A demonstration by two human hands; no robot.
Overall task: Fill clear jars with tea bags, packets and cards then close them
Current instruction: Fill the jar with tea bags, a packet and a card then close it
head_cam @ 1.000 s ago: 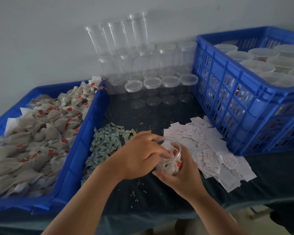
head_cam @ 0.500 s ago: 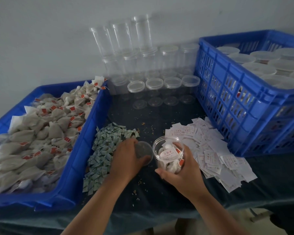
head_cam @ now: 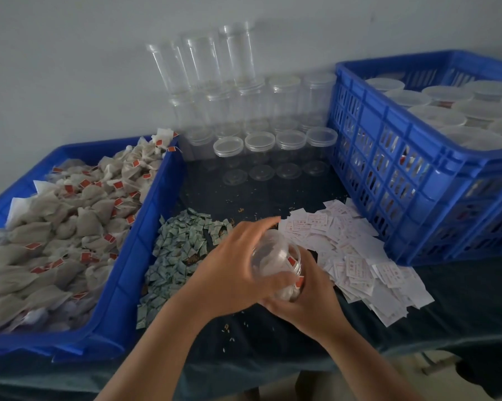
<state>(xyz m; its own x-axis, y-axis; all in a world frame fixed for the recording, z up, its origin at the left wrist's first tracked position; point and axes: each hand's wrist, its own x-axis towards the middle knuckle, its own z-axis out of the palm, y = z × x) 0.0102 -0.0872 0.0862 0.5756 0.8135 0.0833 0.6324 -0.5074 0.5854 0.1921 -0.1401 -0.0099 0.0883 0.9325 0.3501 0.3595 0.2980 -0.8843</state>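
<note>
Both hands meet on the clear jar near the table's 6 o'clock edge, with green packets at its 9 o'clock and white cards at 3. The right hand grips the body from below. The left hand curls over the mouth, seemingly seating a lid, though blur hides it. Best to hold the body still, set the lid square, then twist. The jar tilts, packed with pale tea bags.

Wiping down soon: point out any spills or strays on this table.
Loose crumbs are scattered on the dark tablecloth, beside the green packets and nearer the front edge. One tea bag overhangs the far corner of the tray.
</note>
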